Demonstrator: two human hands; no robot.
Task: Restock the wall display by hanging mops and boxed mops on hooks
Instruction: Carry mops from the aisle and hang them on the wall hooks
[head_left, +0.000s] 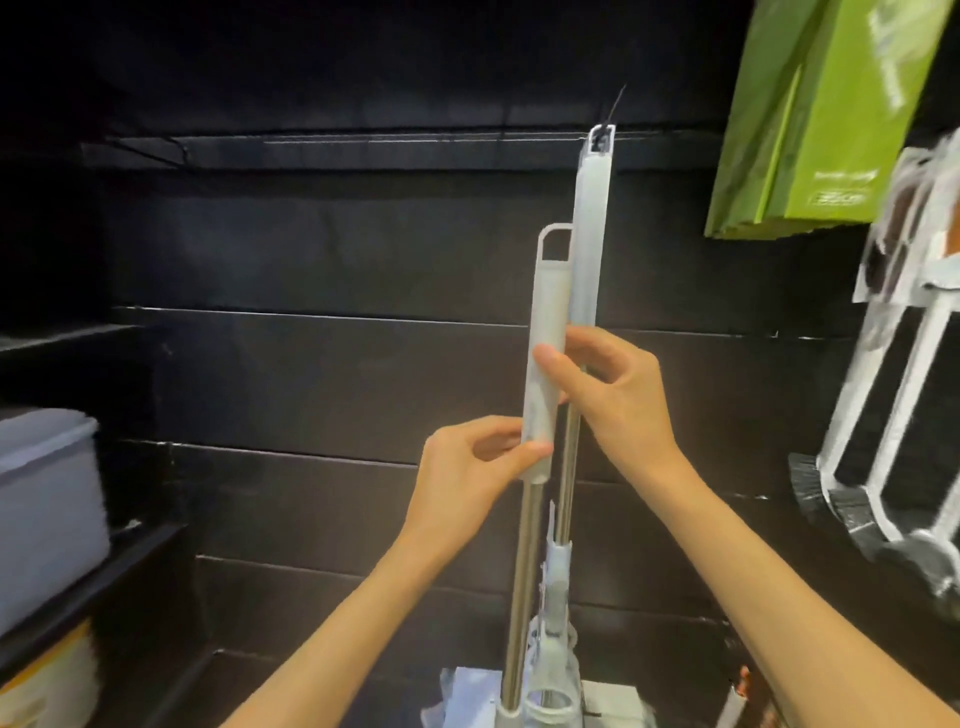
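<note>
Seen from the head camera, in front of a dark panelled wall (311, 249): two mops standing side by side, almost upright, handles up. Nearer mop (546, 332) with its pale grip and an open hanging loop at the top, not on any hook; below the grip, a bare metal pole running down to the lower edge. Left hand (467, 467) pinching the lower end of that grip, thumb in front and fingers curled behind. Right hand (618, 395) wrapped around the upper part of the same grip, thumb pressed on its front. Second mop (592, 218) just behind and to the right, reaching higher, its top loop caught on a thin dark hook (613, 111) on the wall. Upper right, a hanging green box (821, 114). Far right, hanging brushes (893, 415), blurred. Left, a grey bin (47, 509) on a dark shelf (88, 587).
</note>
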